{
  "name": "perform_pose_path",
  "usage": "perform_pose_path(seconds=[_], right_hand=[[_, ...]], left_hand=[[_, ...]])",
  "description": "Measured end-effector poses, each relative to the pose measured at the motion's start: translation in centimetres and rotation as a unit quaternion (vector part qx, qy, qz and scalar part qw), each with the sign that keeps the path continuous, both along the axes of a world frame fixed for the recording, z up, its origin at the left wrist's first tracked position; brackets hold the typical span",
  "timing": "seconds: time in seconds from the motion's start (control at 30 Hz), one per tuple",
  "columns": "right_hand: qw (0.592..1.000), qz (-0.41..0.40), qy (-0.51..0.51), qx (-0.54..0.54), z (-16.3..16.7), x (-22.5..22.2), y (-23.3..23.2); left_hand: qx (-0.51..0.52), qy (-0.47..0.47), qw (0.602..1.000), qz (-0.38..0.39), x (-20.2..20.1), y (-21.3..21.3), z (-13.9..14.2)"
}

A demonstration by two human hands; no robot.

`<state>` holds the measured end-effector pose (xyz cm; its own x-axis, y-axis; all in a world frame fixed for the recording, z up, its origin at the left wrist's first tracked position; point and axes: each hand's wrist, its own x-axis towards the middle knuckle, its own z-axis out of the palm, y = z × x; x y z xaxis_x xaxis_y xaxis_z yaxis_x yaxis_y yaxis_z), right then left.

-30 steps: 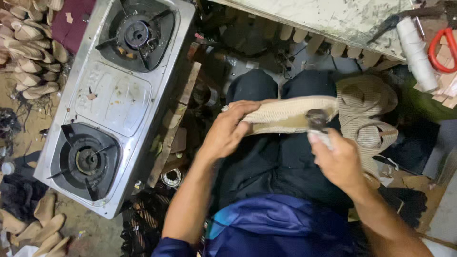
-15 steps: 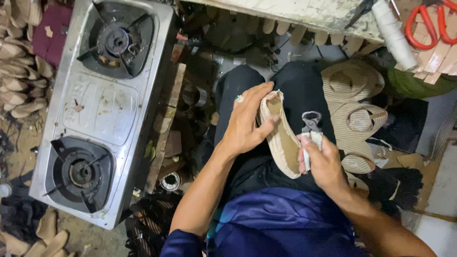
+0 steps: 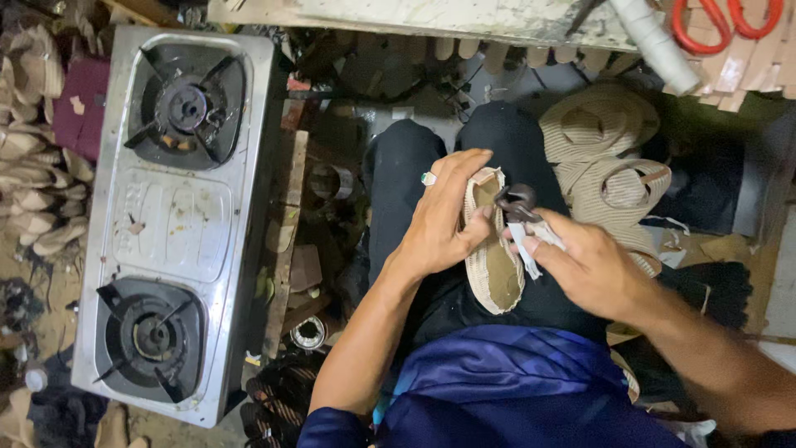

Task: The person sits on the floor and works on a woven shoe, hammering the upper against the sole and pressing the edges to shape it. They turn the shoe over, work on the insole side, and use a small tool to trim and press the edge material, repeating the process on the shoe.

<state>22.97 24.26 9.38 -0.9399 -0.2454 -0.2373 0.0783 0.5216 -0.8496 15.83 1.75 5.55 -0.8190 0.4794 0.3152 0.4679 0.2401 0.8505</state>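
My left hand [image 3: 442, 217], with a ring on one finger, grips a beige woven shoe sole [image 3: 495, 270] that lies lengthwise over my dark-trousered lap. My right hand [image 3: 580, 264] is closed around a small dark metal tool [image 3: 516, 203] with a pale wrapped handle, its tip against the sole's right edge. A stack of beige woven sandals [image 3: 605, 166] lies just right of my knees.
A two-burner steel gas stove [image 3: 170, 224] stands on the left. Piles of soles [image 3: 33, 174] sit at the far left. Red-handled scissors [image 3: 721, 21] and a white roll [image 3: 659, 41] rest on the bench at top right. Clutter fills the floor by the stove.
The sole was turned from lying crosswise over my knees to pointing lengthwise. My right hand brought the tool in against its edge. My view drifted slightly.
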Motion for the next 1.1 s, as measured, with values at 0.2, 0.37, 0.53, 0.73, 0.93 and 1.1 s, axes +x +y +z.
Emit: perform_pose_path(seconds=[0.2, 0.37, 0.53, 0.73, 0.93, 1.1], right_hand=[[0.989, 0.051, -0.057, 0.127, 5.7, -3.0, 0.7], [0.985, 0.080, 0.104, 0.113, 5.3, -2.3, 0.6], [0.988, 0.055, 0.032, 0.143, 3.3, -0.7, 1.0], [0.994, 0.037, 0.075, 0.072, 2.2, 0.0, 0.3], [0.998, -0.009, -0.051, 0.028, 0.9, 1.5, 0.0], [0.962, -0.017, 0.209, 0.177, -2.2, 0.5, -2.9]], left_hand=[[-0.025, 0.056, 0.998, -0.020, 0.1, 1.6, 1.2], [-0.010, 0.008, 0.998, -0.067, -0.4, 0.0, 0.5], [0.125, -0.212, 0.955, -0.166, -2.5, -0.6, -1.9], [0.151, -0.379, 0.900, -0.153, -3.4, -0.1, -2.9], [0.189, -0.362, 0.898, -0.162, -3.0, -0.6, -3.2], [0.174, -0.308, 0.926, -0.128, -2.3, 0.3, -4.1]])
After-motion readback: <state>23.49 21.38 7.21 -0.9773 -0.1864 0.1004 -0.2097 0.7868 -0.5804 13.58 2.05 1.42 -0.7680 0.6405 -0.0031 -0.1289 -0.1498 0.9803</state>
